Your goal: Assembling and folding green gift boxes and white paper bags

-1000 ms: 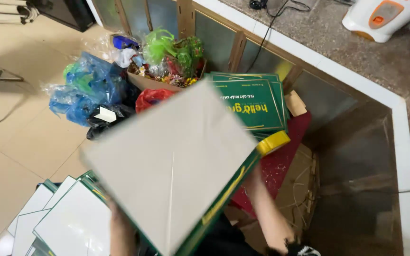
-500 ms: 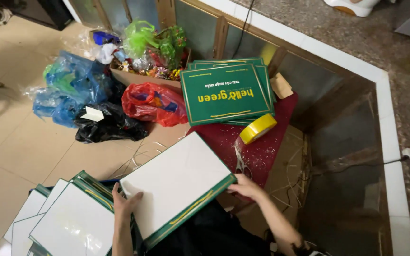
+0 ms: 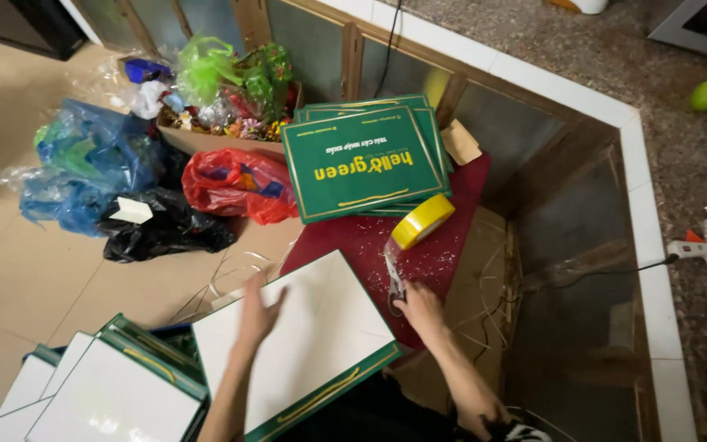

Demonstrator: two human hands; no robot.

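While the left hand [image 3: 257, 315] lies flat and open-fingered on the white inner face of a flat green-edged cardboard box panel [image 3: 304, 344], its grip closes on nothing; it only presses the panel down. That panel sits nearest the person, tilted across their lap, one corner reaching onto the dark red mat [image 3: 435, 254]. Just to its left, low in the view, a pile of at least 3 similar white-faced, green-rimmed panels [image 3: 108, 397] lies on the tiled floor [image 3: 34, 278]; by my reading these wait for the same handling, so a good share of the work seems left.

The right hand [image 3: 421, 309] rests on the mat with its fingers curled at the handles of a pair of grey metal scissors [image 3: 393, 280]; whether the grip has actually closed on them I cannot tell. Just beyond the scissors stands a roll of yellow tape [image 3: 423, 221], touching the mat, and white scraps dust the mat around it.

Farther off, a stack of several green printed box lids with gold trim [image 3: 362, 160] lies face up, which I judge to be the finished or sorted pile. Left of it sit a red plastic bag [image 3: 227, 184], a black bag [image 3: 165, 229] and blue bags [image 3: 83, 168], with an open carton of coloured wrappings [image 3: 231, 98] behind.
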